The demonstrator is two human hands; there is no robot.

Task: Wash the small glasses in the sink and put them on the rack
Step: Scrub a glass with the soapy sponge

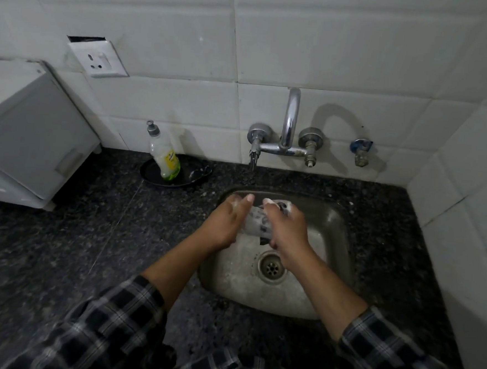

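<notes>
White tiled wall [275,42], dark speckled counter [59,243], and we soap a small glass [258,223] above the sink [257,297].

Filling the counter's 9 o'clock side is a white appliance [24,128]; the steel sink sits toward 4 o'clock, with a chrome tap [288,124] on the wall at its 12 o'clock and a soap bottle [165,155] standing in a black dish [150,175] at its 10 o'clock. Our checked sleeves [111,327] reach in from 6 o'clock. Over the basin's 12 o'clock half, our left hand [225,220] curls its sudsy fingers round the glass, which lies tilted between both hands. Our right hand [287,227] closes round a dark pad [282,205] and presses it on the glass's 3 o'clock side. The drain [271,268] shows at 6 o'clock of the glass.
</notes>
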